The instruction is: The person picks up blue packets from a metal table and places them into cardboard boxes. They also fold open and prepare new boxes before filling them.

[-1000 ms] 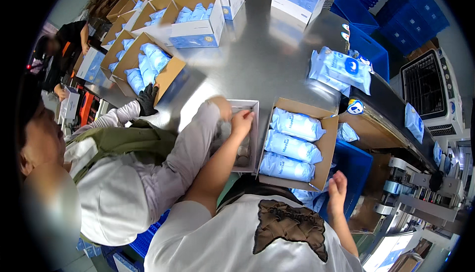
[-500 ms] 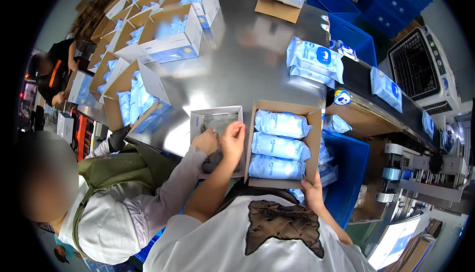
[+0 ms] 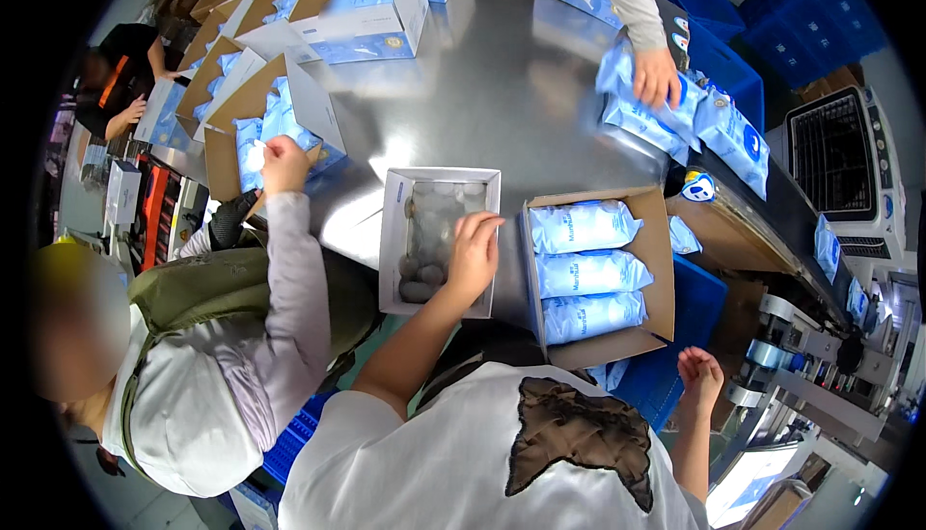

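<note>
My left hand hovers over the right side of a shallow white box. Its thumb and fingertips are pinched together; whatever they may hold is too small to make out. Greyish round flat pieces lie inside that box. Just to the right stands an open cardboard carton with three blue-and-white wipes packs in a visible column. My right hand is off the carton's near right corner, fingers loosely curled and apart, with nothing seen in them.
Several filled cartons stand at the far left. A neighbour's hand is at the closest one. Across the steel table, another person's hand grasps wipes packs beside the conveyor. A blue bin sits right of my carton.
My right hand has let go of the carton and moved right. The neighbour's hand has gone from the white box to the left carton. The person opposite now reaches onto the packs.
</note>
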Demonstrator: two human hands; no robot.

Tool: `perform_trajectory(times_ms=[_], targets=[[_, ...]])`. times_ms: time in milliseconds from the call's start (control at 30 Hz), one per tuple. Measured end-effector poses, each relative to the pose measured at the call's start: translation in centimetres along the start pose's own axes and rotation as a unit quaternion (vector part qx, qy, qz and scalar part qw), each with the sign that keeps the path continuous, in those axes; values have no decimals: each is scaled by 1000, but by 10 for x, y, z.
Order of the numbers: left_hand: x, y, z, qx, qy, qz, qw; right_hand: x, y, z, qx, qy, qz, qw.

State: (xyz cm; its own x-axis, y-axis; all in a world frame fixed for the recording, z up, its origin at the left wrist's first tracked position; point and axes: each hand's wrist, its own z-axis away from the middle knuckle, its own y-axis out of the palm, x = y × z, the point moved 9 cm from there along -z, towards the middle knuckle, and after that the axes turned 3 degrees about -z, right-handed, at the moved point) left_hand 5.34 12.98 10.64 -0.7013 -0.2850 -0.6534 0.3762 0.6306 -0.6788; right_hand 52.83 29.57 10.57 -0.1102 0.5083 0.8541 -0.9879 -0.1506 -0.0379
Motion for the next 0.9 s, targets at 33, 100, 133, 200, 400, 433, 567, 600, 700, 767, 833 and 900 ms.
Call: perform_trajectory(times_ms=[33, 100, 133, 200, 400, 433, 567, 600, 700, 767, 833, 900], targets=[[-16, 5, -4, 25, 42, -26, 998, 4, 2, 4, -7, -9, 21, 1000], [-32, 18, -13, 76, 78, -47, 993, 20, 29, 16, -23, -26, 62, 997], [-34, 24, -15, 102, 68, -42, 992, 27, 53, 14, 37, -36, 82, 995], [-24, 38, -17, 174, -1, 28, 984, 35, 111, 11, 122, -36, 72, 989], [-20, 20, -44, 148, 43, 70, 986, 6, 117, -21, 89, -99, 122, 984], [0, 5, -40, 105, -7, 46, 993, 4, 115, -19, 83, -95, 127, 984], [72, -22, 15, 181, -126, 10, 975, 11, 123, -12, 92, -90, 145, 981], [66, -22, 32, 217, -60, -13, 974, 12, 126, -10, 102, -81, 141, 981], [48, -9, 69, 280, 16, -45, 959, 5, 126, -7, 100, -84, 144, 981], [52, 1, 76, 303, -1, -63, 951, 7, 129, -6, 103, -102, 159, 977], [65, 7, 74, 326, -39, -87, 941, 6, 128, -5, 92, -93, 167, 977], [68, 13, 71, 359, -69, -77, 928, 5, 129, -4, 89, -95, 171, 977]])
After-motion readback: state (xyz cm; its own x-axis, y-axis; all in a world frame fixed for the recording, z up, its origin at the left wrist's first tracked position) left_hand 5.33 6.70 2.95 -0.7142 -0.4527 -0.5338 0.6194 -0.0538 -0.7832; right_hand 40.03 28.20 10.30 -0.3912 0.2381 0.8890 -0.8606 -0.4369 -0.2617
